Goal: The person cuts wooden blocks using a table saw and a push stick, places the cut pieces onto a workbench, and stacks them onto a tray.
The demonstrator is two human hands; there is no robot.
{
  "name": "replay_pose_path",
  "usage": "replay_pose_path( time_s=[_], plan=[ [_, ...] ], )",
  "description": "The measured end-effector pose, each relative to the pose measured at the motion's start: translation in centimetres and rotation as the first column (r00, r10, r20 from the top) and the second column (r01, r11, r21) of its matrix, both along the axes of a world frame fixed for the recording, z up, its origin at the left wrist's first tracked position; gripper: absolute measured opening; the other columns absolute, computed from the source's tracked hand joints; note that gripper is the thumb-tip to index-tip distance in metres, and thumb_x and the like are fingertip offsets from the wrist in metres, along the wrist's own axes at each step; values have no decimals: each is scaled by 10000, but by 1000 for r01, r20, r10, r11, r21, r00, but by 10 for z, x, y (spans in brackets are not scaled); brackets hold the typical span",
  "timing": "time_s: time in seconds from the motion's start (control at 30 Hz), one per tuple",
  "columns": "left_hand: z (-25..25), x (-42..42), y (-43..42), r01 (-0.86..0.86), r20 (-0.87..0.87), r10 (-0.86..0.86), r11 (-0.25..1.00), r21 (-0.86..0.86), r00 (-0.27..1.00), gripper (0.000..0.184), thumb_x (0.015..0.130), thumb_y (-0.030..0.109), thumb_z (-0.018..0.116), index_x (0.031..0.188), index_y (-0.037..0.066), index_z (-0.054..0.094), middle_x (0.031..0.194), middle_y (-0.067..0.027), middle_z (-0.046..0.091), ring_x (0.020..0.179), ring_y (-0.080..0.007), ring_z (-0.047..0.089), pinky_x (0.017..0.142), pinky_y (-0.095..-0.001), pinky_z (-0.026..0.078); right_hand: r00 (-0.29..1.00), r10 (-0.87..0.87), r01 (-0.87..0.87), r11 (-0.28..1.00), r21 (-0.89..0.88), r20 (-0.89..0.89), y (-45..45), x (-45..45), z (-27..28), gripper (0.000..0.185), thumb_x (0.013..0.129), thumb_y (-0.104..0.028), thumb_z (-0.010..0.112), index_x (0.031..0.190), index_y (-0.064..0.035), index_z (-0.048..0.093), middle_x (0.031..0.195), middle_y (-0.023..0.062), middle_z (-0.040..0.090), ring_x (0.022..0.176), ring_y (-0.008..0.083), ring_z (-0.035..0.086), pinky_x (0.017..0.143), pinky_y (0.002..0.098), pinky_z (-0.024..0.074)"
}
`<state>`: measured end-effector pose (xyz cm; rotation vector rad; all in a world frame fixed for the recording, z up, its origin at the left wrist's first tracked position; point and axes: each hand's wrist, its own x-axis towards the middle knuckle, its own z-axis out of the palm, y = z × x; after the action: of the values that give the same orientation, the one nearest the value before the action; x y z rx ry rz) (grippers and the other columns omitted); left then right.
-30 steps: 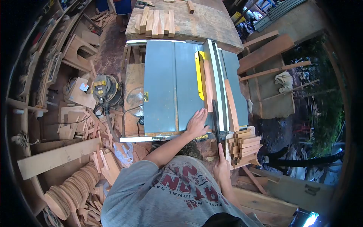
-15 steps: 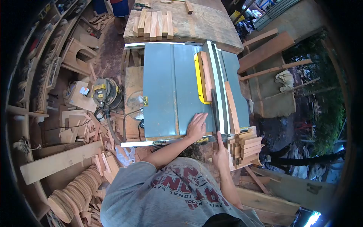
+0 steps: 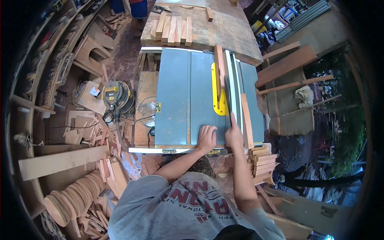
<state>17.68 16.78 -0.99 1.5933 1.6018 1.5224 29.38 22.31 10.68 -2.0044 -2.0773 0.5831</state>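
Note:
My right hand [image 3: 234, 137] is wrapped round a long dark push stick [image 3: 228, 94], which points forward along the fence [image 3: 235, 86] of a table saw [image 3: 172, 96]. Ahead of the stick, a narrow wooden strip [image 3: 218, 54] lies along the fence beside the yellow insert [image 3: 215, 86]. The stick's far tip is blurred, so its contact with the strip cannot be made out. My left hand [image 3: 207, 138] rests on the grey saw top near its front edge, fingers lying on the surface and nothing held.
Cut wooden pieces [image 3: 172, 31] lie on the wooden table beyond the saw. A stack of strips [image 3: 264, 163] stands at the front right, with a lone strip [image 3: 247, 122] right of the fence. A vacuum [image 3: 117, 96] sits on the left. Another person [image 3: 139, 10] stands far back.
My right hand has pushed the stick forward, and the wooden strip has slid away from me past more of the insert. My left hand has drawn back slightly toward the front edge.

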Motion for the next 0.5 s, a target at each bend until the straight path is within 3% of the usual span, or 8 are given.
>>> replay_pose_path(
  time_s=[0.07,0.13,0.2,0.27,0.37,0.43,0.47,0.5],
  plan=[
    [0,-3,0,1,-16,0,1000,27,1000,239,867,41,577,1106,37,589,1046,-180,607,1020,-393,562,932,-495,433,999,-13,14,1000,17,-30,93,-24,-6,790,891,-66,506,1625,-273,301,956,367,675,891,531,672,776,573,518],
    [1,-3,-2,6,-30,-5,999,46,1000,233,867,40,574,1099,33,588,1038,-179,606,1005,-392,564,924,-494,433,996,-81,78,995,-62,-48,147,-57,42,696,948,-121,507,1615,-217,334,1256,365,622,1129,510,638,954,529,509],
    [3,-3,-2,-16,-41,17,999,32,999,221,868,44,573,1087,25,589,1024,-177,604,986,-391,562,911,-497,433,983,9,55,942,332,-186,187,-39,14,666,951,-189,533,1597,-183,371,1190,345,661,1105,490,662,937,517,517],
    [1,-2,-2,-3,-38,5,999,42,999,218,869,49,573,1085,23,591,1026,-176,606,990,-391,563,909,-497,434,983,-76,149,867,475,-170,192,-4,10,584,943,-253,563,1515,-154,501,1151,321,684,1081,468,680,925,496,526],
    [1,-3,-4,29,-44,-28,999,33,999,215,872,61,576,1083,25,595,1035,-177,610,1008,-393,564,912,-497,437,976,-205,216,956,201,-73,141,79,10,468,892,-310,628,1298,-82,674,1167,269,710,1083,437,688,918,475,532],
    [2,-3,-3,38,-42,-38,999,17,998,214,873,69,579,1083,27,597,1043,-179,612,1024,-394,566,918,-496,439,969,-245,239,940,242,-7,86,149,-33,456,805,-362,746,1135,-53,689,985,240,735,1001,412,707,878,476,533],
    [1,-3,-2,29,-33,-28,999,17,999,219,871,70,586,1086,31,597,1051,-180,613,1035,-396,565,929,-495,439,948,-301,302,953,0,102,56,168,-31,446,749,-313,807,1061,-33,653,979,219,725,956,384,706,861,465,536],
    [0,-1,-4,24,-26,-24,1000,13,999,224,868,72,594,1090,35,597,1060,-180,614,1047,-398,564,940,-494,440,954,-300,300,954,-14,29,28,189,-53,505,690,-300,851,1040,-1,643,944,222,725,931,389,715,843,467,541]
  ],
)
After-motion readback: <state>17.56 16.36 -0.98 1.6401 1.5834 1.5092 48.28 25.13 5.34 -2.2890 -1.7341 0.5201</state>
